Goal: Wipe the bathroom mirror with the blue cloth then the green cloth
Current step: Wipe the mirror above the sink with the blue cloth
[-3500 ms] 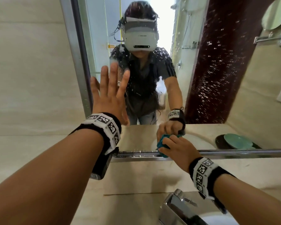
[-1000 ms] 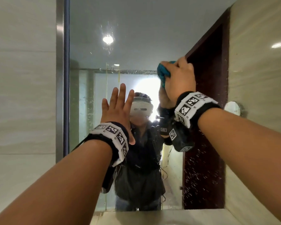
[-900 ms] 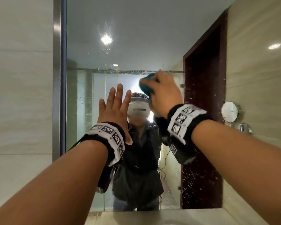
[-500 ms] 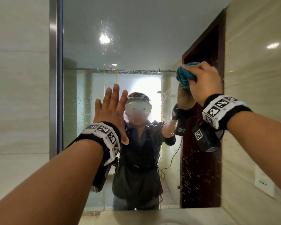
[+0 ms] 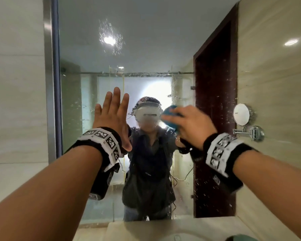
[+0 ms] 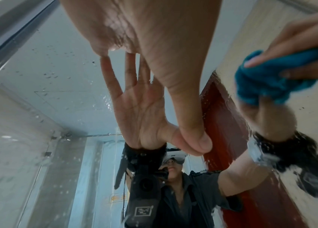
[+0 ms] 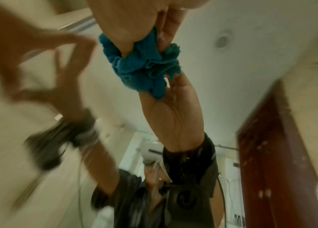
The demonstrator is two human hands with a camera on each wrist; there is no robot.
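Observation:
The wall mirror (image 5: 146, 40) fills the head view, speckled with water drops. My left hand (image 5: 111, 115) lies flat on the glass with straight fingers, left of my reflected head; the left wrist view shows its palm (image 6: 154, 30) meeting its own reflection. My right hand (image 5: 189, 126) grips the bunched blue cloth (image 5: 170, 117) and presses it on the glass at head height, right of centre. The cloth (image 7: 142, 66) bulges out below my curled fingers (image 7: 166, 35). A greenish shape (image 5: 240, 238) shows at the bottom edge, too cropped to tell what it is.
A steel frame (image 5: 50, 66) bounds the mirror on the left, with tiled wall beyond. The pale counter and basin rim (image 5: 163, 228) run along the bottom. A round shaving mirror on an arm (image 5: 241, 116) appears as a reflection on the right.
My right hand has carried the blue cloth down and leftward across the glass, from the upper right to beside my reflected head. My left hand has stayed flat on the mirror.

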